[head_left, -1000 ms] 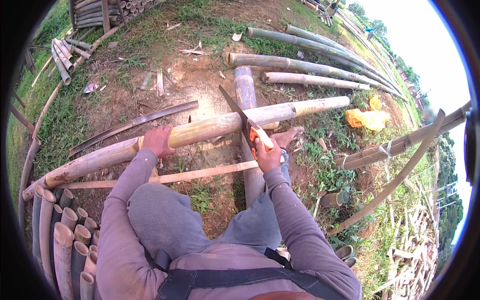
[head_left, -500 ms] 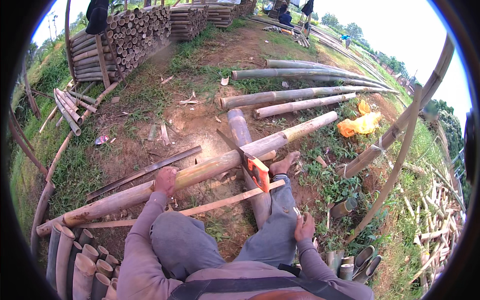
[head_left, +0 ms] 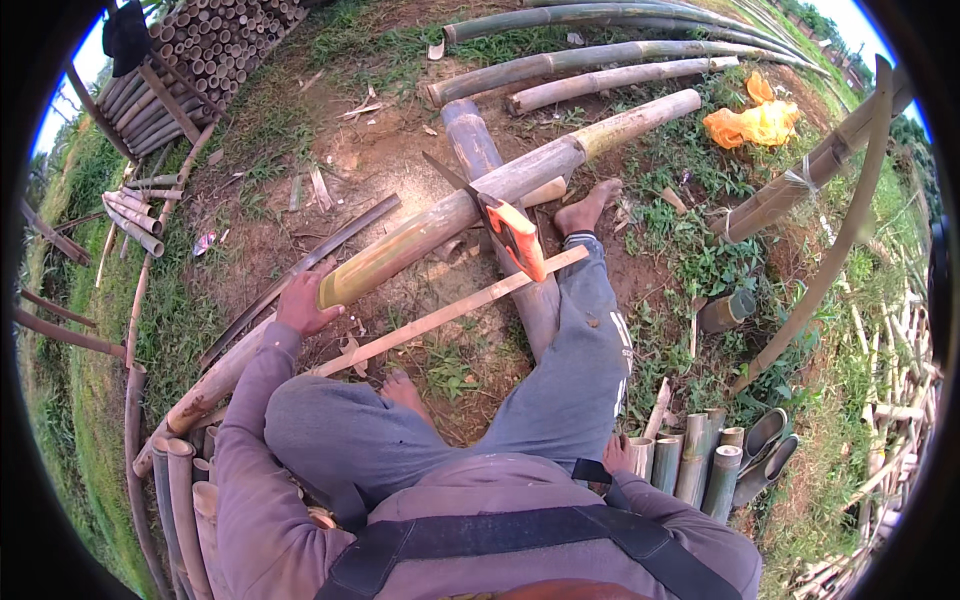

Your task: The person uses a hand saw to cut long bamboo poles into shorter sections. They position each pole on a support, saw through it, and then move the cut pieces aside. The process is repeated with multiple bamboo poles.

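Note:
A long bamboo pole (head_left: 430, 225) lies slantwise across a thicker log (head_left: 480, 160) in front of me. My left hand (head_left: 300, 305) presses down on the pole's lower part. A handsaw with an orange handle (head_left: 505, 230) stands stuck in the pole, held by no hand. My right hand (head_left: 618, 455) is down beside my hip, touching short cut bamboo sections (head_left: 690, 460); what its fingers do is partly hidden. My bare right foot (head_left: 585, 208) rests against the pole. A thin split strip (head_left: 440, 315) lies across my legs.
Stacked bamboo (head_left: 200, 50) sits at the top left, long poles (head_left: 620, 60) across the top. An orange cloth (head_left: 755, 120) lies on the grass at right. A bent pole frame (head_left: 830, 230) rises at right. Cut pieces (head_left: 180, 480) lie by my left side.
My right hand let go of the saw and dropped to my right hip by the cut pieces. The saw stays lodged in the pole. My left hand keeps holding the pole.

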A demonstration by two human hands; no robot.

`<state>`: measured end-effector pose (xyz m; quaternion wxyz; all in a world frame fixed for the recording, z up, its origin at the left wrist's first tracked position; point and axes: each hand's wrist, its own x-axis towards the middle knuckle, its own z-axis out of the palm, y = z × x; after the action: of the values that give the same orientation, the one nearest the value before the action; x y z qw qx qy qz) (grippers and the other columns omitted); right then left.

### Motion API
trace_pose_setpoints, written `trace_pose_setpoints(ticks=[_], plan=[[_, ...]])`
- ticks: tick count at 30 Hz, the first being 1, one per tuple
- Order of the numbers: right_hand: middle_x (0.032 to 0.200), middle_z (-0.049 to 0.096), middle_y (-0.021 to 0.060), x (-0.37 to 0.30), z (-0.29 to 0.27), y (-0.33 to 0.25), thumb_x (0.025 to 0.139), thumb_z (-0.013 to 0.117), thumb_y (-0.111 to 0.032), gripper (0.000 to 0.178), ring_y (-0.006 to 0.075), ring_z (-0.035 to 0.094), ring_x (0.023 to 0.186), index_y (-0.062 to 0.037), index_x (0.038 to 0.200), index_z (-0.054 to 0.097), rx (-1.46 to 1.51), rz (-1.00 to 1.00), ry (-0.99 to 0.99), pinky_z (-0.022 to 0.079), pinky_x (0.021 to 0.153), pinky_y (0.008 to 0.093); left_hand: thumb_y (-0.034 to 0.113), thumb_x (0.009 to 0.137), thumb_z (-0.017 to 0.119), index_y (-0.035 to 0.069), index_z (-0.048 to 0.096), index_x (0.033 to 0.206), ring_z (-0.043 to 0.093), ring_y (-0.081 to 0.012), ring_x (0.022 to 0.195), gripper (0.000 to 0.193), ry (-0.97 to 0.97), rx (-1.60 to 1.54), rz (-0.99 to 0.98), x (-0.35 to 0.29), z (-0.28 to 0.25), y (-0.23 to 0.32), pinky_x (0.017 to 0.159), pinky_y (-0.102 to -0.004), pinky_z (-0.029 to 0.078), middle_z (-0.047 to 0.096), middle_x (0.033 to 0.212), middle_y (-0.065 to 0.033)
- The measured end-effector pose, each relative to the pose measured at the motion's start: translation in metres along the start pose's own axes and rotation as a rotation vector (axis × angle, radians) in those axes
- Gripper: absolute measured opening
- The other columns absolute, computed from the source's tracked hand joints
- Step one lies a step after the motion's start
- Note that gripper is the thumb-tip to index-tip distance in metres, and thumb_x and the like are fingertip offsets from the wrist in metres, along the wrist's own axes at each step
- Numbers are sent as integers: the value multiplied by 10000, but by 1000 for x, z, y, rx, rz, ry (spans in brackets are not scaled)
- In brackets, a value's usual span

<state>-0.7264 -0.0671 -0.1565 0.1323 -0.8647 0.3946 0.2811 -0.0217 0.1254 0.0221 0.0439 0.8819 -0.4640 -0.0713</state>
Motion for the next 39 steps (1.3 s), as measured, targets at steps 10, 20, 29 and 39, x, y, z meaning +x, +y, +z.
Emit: trace_pose_setpoints(ticks=[10, 20, 29, 39], plan=[[1538, 480, 196, 54, -122, -40, 936, 542, -246, 646, 328, 368, 1495, 3, 1524, 446, 28, 65, -76, 179, 1282, 522, 297, 747, 894, 114, 264, 1598, 585, -428, 1242, 1075, -210, -23, -23, 15, 21, 14, 1082, -513, 465, 553, 1356, -212], [1524, 503, 185, 105, -123, -42, 918, 607, -286, 653, 338, 365, 1499, -49, 1516, 493, 73, 4, 140, 215, 1272, 505, 345, 750, 901, 109, 327, 1564, 604, -410, 1263, 1023, -172, 94, -83, 27, 20, 24, 1056, -521, 507, 574, 1362, -198], [1512, 523, 175, 22, -14, 29, 903, 666, -322, 660, 348, 362, 1503, -96, 1509, 535, 66, -84, -88, 247, 1262, 490, 520, 739, 895, 82, 326, 1583, 566, -387, 1350, 1108, -303, 210, -193, 36, 1, 59, 1087, -520, 489, 514, 1509, -192], [1243, 664, 200, 100, -268, 14, 962, 721, -234, 422, 367, 644, 1149, -3, 1307, 650, 511, -143, 820, 522, 998, 448, 469, 752, 890, 144, 200, 1659, 540, -369, 1382, 1185, -379, 302, -100, -4, -17, 18, 1115, -512, 460, 495, 1535, -175]])
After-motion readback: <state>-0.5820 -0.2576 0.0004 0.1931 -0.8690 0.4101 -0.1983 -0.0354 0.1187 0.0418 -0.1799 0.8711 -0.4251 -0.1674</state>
